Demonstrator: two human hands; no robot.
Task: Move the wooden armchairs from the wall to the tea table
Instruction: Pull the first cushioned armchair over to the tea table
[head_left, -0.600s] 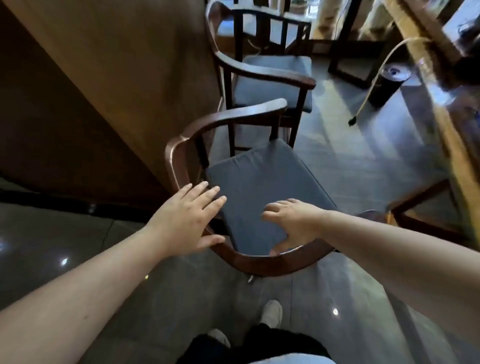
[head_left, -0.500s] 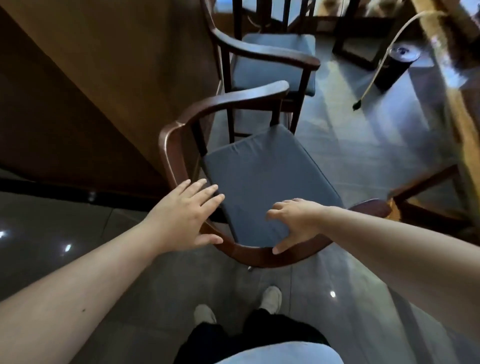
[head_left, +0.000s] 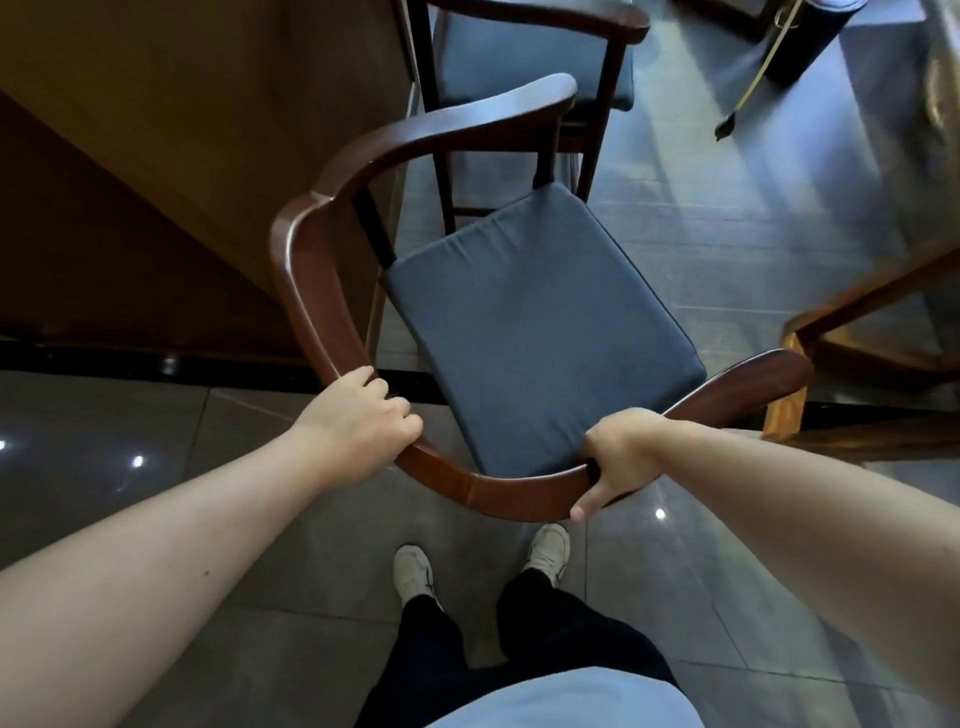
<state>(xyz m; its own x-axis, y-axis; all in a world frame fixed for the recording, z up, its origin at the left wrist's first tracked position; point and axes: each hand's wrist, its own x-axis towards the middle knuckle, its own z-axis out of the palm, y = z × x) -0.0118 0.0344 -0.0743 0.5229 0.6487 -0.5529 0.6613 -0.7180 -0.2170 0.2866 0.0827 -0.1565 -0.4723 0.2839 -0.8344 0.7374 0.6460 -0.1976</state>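
A wooden armchair with a curved dark-brown back rail and a blue-grey seat cushion stands right in front of me, beside the wood-panelled wall. My left hand is closed around the left part of the back rail. My right hand grips the rail on the right, thumb under it. A second armchair of the same kind stands behind the first, along the wall. The light wooden frame of the tea table shows at the right edge.
A black cylindrical bin with a yellow cord hanging past it stands at the top right. My feet in white shoes are on the glossy grey tiled floor just behind the chair.
Both hands have come down from hovering over the chair and closed on its back rail. The view has tilted down and moved closer to the chair.
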